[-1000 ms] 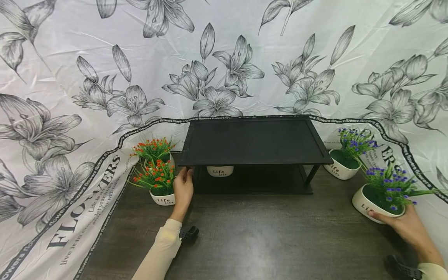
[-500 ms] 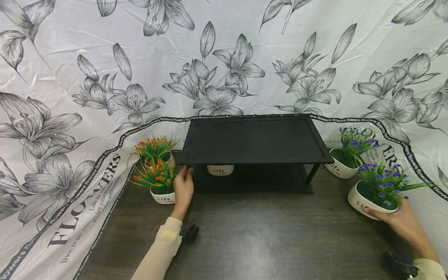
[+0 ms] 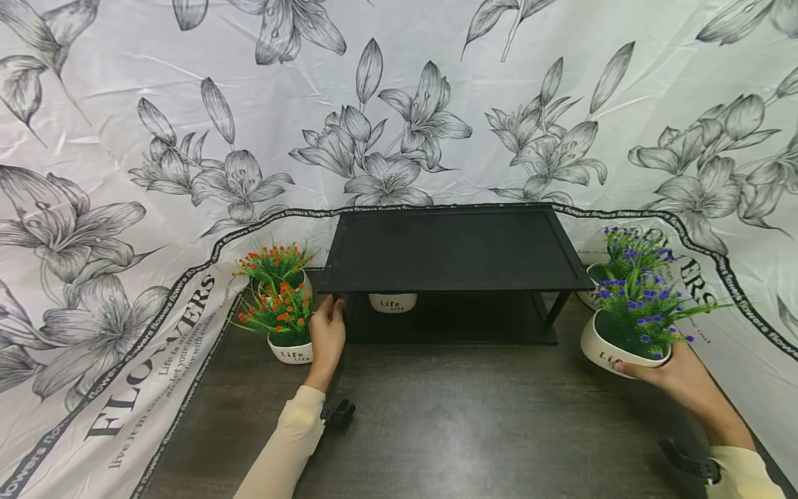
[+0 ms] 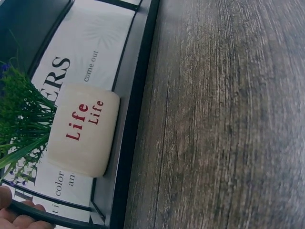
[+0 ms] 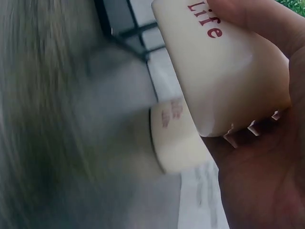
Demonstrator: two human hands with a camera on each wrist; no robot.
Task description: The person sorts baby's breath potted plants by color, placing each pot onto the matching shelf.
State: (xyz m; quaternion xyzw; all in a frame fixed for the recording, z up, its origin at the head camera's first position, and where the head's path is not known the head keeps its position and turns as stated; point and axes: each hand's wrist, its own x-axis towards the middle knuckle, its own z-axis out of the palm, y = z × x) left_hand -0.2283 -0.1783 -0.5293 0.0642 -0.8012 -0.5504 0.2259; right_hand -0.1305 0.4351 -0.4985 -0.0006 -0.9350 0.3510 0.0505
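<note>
My right hand (image 3: 679, 378) grips a white flowerpot (image 3: 598, 345) of purple artificial flowers, thumb on its lettered front. The right wrist view shows this pot (image 5: 224, 81) raised and tilted, the fingers curled beneath it. At the left front corner of a black two-tier shelf (image 3: 455, 249), my left hand (image 3: 327, 336) holds the post. In the left wrist view its fingers (image 4: 26, 219) curl around the black bar. Another white pot (image 3: 393, 303) stands on the shelf's lower tier, its plant hidden from above by the top board; purple flowers show in the left wrist view.
Two pots of orange flowers (image 3: 291, 352) stand one behind the other left of the shelf. Behind the held pot, a second purple-flowered plant (image 3: 632, 246) sits right of the shelf. A flower-printed cloth (image 3: 436, 180) hangs behind the dark wooden table (image 3: 449, 409).
My right hand has carried the purple-flowered pot leftward and slightly away from me, so it now overlaps the pot behind it. The left hand stays at the shelf post.
</note>
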